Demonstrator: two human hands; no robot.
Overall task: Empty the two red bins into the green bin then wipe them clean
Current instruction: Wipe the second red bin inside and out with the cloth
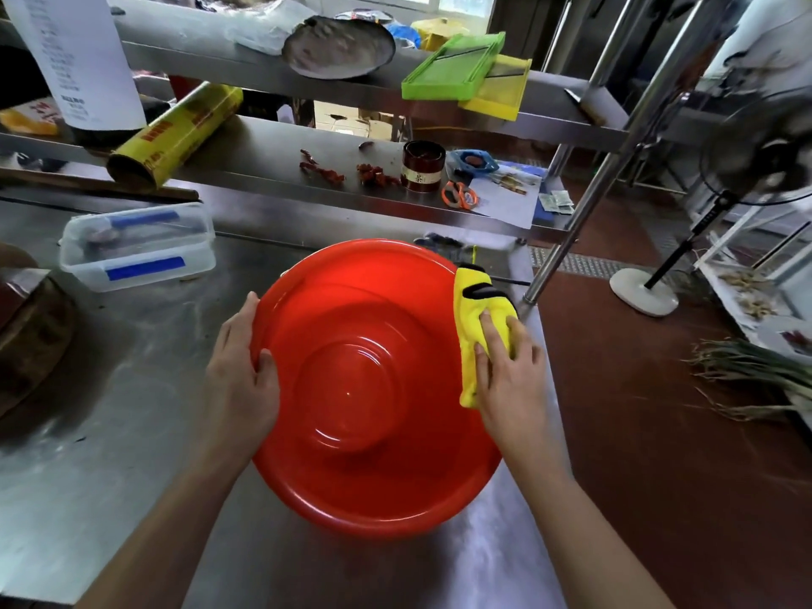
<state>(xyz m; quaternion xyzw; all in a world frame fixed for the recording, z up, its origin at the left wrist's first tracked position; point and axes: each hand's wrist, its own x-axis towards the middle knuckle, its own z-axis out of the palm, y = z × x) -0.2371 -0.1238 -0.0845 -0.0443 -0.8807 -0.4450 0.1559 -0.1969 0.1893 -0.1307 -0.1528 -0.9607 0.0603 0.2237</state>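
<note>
While hands steady red bin [373,389], steel table [110,432], brown floor [659,432]

The red bin [373,389] is glossy, smooth moulded plastic, with highlights on its ridged rings. The yellow cloth [479,318] against its rim looks like soft, matt, napped fabric with black trim. The table [110,432] is brushed stainless steel, dull-shiny and scuffed with swirling marks; the shelves [272,156] above are the same satin metal, as are the polished tubular posts [584,213]. The lidded container [138,246] is clear, slightly cloudy plastic with blue clips. The slicer boards [454,65] are bright green and yellow plastic. The roll box [175,134] is glossy printed cardboard. The hanging sheet [74,54] is matt white paper. The floor [659,432] is matt reddish-brown.
</note>
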